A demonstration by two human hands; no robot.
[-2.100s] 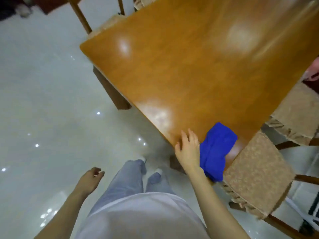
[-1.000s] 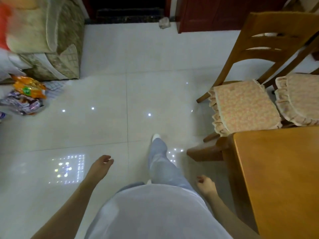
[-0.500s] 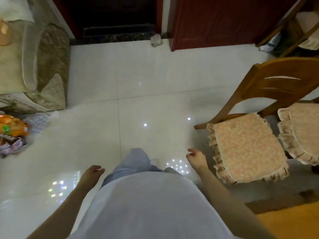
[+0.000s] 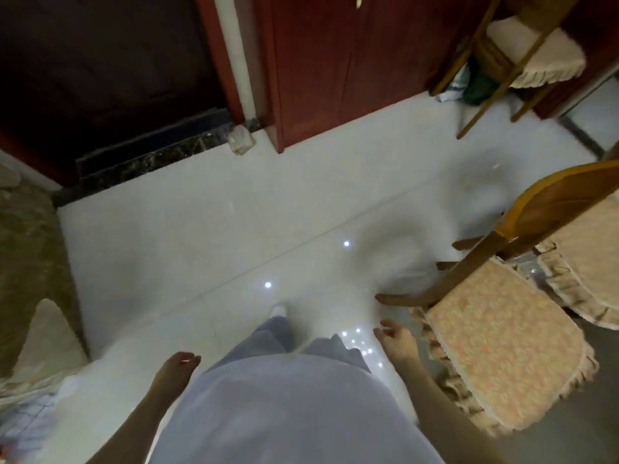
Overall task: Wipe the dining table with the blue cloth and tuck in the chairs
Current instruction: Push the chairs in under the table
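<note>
— How's the light?
— Dim indoors. Small overhead lamps glint as white dots on the glossy floor (image 4: pixel 201 236). The doorway (image 4: pixel 110 61) at top left is nearly black.
— Sharp?
— No. Motion blur smears the chair (image 4: pixel 502 356) and a second chair (image 4: pixel 522 58) farther back. Wide-angle bending curves the edges, and soft grey shadows lie beside the chair.

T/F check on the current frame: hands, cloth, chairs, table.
1. Both hands are empty. True: left hand and right hand hold nothing.
2. The blue cloth is in the right hand. False: no cloth is in view.
3. The nearest chair has a frilled seat cushion. True.
4. The right hand grips that chair. False: it hangs just left of the cushion, apart from it.
5. The tabletop fills the view. False: mostly pale tiled floor.
</note>
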